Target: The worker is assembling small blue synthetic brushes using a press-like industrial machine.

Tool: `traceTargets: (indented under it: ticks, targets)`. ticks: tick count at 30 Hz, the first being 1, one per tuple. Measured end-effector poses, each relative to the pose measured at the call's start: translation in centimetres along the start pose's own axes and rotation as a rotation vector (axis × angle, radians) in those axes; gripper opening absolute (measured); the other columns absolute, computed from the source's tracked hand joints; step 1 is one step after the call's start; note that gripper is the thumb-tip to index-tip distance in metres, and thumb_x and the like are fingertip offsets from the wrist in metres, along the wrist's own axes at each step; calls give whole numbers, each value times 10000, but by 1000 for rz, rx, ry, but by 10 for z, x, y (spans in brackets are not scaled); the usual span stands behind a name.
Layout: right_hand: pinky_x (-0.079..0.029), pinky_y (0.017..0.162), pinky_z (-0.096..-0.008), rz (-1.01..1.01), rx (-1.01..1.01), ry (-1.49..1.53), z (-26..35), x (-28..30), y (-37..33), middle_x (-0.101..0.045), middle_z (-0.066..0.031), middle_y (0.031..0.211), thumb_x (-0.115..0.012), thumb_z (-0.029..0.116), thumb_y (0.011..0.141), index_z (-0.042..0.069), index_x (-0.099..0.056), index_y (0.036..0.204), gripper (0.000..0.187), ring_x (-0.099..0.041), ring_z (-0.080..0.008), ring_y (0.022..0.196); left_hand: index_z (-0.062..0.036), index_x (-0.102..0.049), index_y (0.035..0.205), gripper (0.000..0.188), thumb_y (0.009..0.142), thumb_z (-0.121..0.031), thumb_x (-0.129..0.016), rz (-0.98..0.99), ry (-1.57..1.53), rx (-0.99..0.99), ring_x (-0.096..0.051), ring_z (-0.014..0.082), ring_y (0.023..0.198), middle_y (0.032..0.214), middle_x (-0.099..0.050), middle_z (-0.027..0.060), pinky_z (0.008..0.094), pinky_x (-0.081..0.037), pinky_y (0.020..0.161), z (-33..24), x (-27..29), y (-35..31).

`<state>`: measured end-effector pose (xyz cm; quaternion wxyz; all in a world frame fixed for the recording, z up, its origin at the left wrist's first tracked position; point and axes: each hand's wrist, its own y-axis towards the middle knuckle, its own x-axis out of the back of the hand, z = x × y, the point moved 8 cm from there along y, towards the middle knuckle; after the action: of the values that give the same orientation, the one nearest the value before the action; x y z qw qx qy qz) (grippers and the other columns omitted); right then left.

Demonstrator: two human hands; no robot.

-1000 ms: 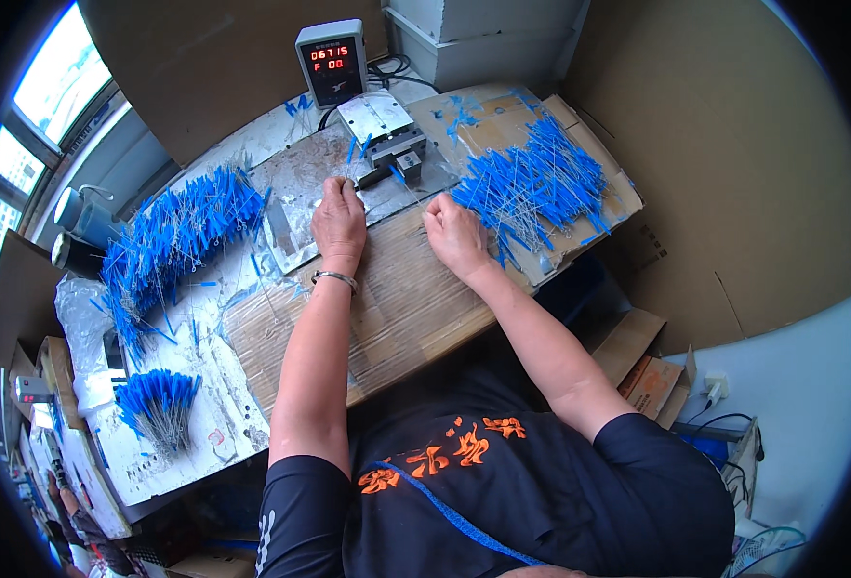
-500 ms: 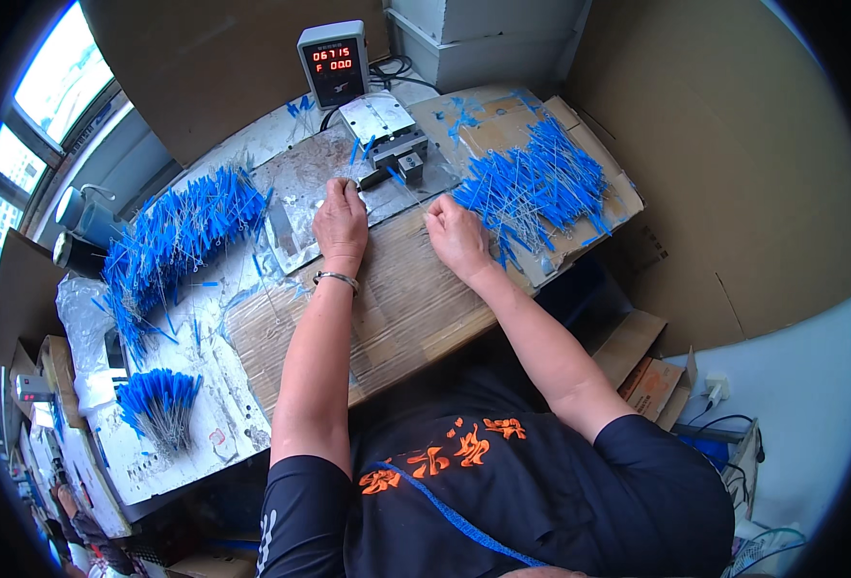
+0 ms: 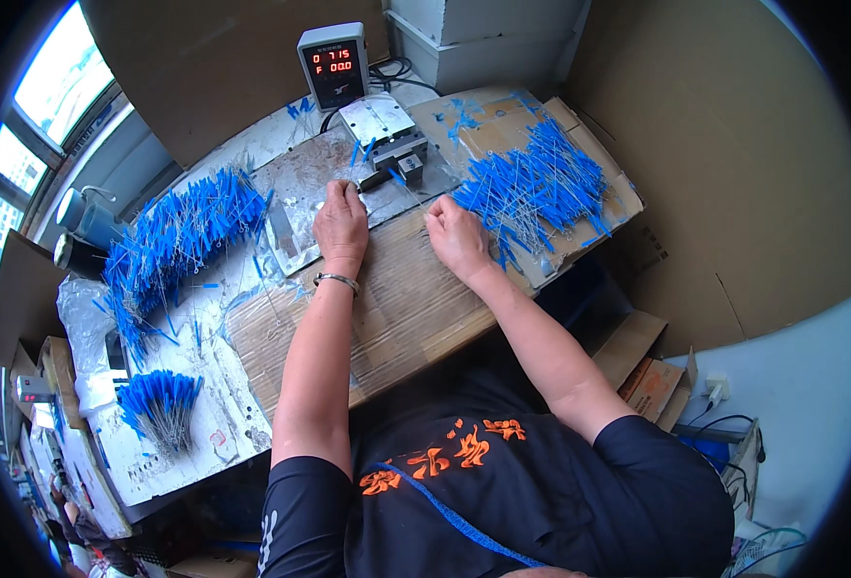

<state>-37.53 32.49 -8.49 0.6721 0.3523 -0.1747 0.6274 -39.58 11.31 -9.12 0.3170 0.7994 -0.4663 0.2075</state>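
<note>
My left hand [image 3: 341, 220] is closed, its fingertips at the end of a black handle [image 3: 375, 180] on a small metal fixture [image 3: 395, 144]. A pair of thin wires with blue ends [image 3: 356, 154] rises from about those fingertips; how they are held is partly hidden. My right hand [image 3: 456, 234] pinches the plain end of another thin wire with a blue end [image 3: 398, 177], which lies against the fixture's front block [image 3: 410, 169]. Just right of this hand is a heap of the same blue-ended wires [image 3: 531, 183].
Another large heap of blue-ended wires [image 3: 189, 226] covers the left of the table, with a smaller bundle [image 3: 160, 409] nearer me. A counter box with a red display [image 3: 333, 65] stands behind the fixture. Flat cardboard [image 3: 377, 308] lies under my forearms. Cups [image 3: 93, 217] stand at far left.
The black handle has shifted slightly down toward me, my left fingertips with it. My right hand stays nearly in place, still pinching its wire.
</note>
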Motion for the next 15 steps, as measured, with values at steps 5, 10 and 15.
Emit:
traceTargets:
  ticks: [5, 10, 15]
  targets:
    - [-487, 628, -437, 4, -4, -14, 0, 0, 0, -658, -132, 746, -612, 170, 838, 64, -573, 866, 116, -643, -347, 731, -133, -544, 964, 176, 943, -295, -481, 2, 1, -10, -624, 400, 775, 816, -661, 178, 495, -462, 669, 0, -1, 0]
    - [-488, 628, -438, -1, -2, -15, 0, 0, 1, -656, -134, 738, -611, 170, 839, 65, -572, 868, 116, -642, -348, 727, -131, -541, 967, 180, 944, -299, -482, -8, 8, -18, -625, 401, 767, 808, -661, 179, 495, -462, 662, -1, 0, 1]
    - [-490, 630, -440, -6, -2, -23, 0, 0, 1, -658, -133, 745, -612, 174, 838, 68, -577, 868, 116, -642, -349, 726, -134, -540, 970, 181, 946, -304, -480, -5, 14, -18, -625, 402, 761, 803, -661, 179, 495, -462, 656, 0, 1, 1]
